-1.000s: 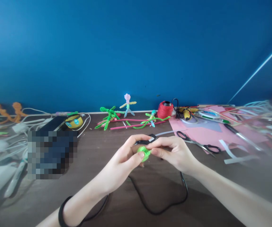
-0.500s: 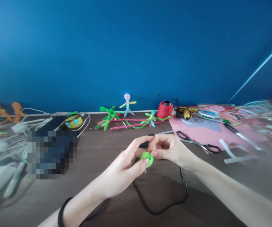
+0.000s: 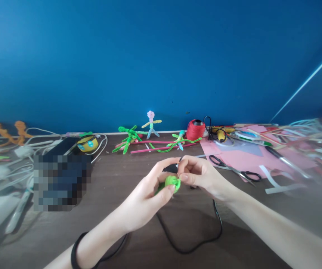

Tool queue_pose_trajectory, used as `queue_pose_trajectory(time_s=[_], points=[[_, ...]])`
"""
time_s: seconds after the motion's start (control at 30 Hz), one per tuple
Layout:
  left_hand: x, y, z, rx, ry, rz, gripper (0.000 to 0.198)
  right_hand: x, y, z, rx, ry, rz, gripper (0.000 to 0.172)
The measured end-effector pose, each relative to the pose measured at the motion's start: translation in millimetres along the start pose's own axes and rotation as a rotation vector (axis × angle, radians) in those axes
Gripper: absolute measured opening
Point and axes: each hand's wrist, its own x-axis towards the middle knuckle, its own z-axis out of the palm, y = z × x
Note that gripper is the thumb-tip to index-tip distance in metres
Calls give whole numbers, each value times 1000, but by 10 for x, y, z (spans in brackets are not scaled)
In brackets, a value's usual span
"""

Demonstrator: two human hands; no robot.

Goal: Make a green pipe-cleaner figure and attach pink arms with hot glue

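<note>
Both hands meet above the middle of the brown table. My left hand pinches a small coiled green pipe cleaner between thumb and fingers. My right hand has its fingers curled and pressed against the same green coil from the right. A black object lies on the table just behind the fingers, mostly hidden. A black cable loops under both wrists.
Green pipe-cleaner figures and a pastel figure stand by the blue wall. A red thread spool, scissors, pink paper and paper strips lie right. White cables, a yellow object and a blurred patch lie left.
The right fingers closed over the black object and moved in onto the green coil. The coil turned slightly in my left fingers.
</note>
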Motion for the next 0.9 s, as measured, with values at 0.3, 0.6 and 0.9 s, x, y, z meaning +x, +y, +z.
queue_pose_trajectory(time_s=[0.3,0.6,0.9], points=[[9,-30,-5,54,115,53,40,-22,-19,11,-138,49,-24,19],[47,-86,-71,197,264,170,38,86,84,-183,-1126,338,264,37],[61,-127,-132,349,351,240,29,62,297,-247,-1293,190,417,28]])
